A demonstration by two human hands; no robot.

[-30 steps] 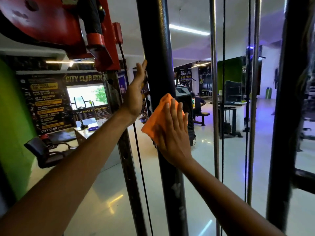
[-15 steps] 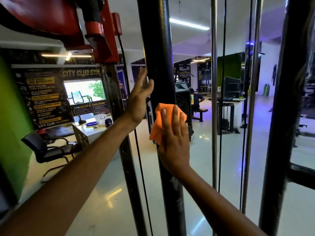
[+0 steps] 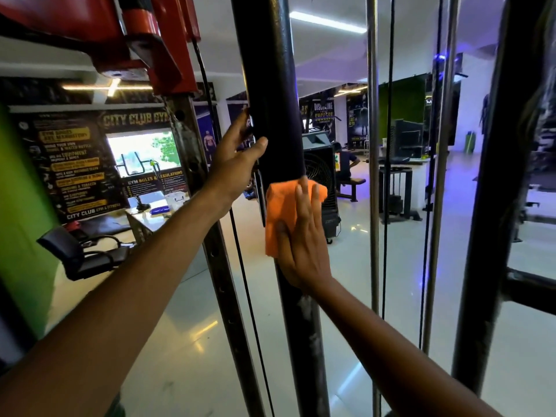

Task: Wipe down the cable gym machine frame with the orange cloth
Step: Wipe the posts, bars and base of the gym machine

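A thick black upright post (image 3: 270, 85) of the cable machine frame runs from top to bottom in the middle of the view. My right hand (image 3: 302, 239) presses the orange cloth (image 3: 279, 212) flat against the post, fingers straight and pointing up. Higher on the post's left side, my left hand (image 3: 237, 158) grips the post with the thumb curled across its front and the fingers hidden behind it.
A red pulley housing (image 3: 144, 34) hangs at the top left above a perforated steel upright (image 3: 216, 251) and a black cable (image 3: 240, 266). Chrome guide rods (image 3: 374, 206) and another black post (image 3: 493, 206) stand to the right. A desk and chair (image 3: 87, 254) are behind at left.
My right hand has slid the orange cloth down the post. My left hand has closed its thumb round the post and shifted slightly lower.
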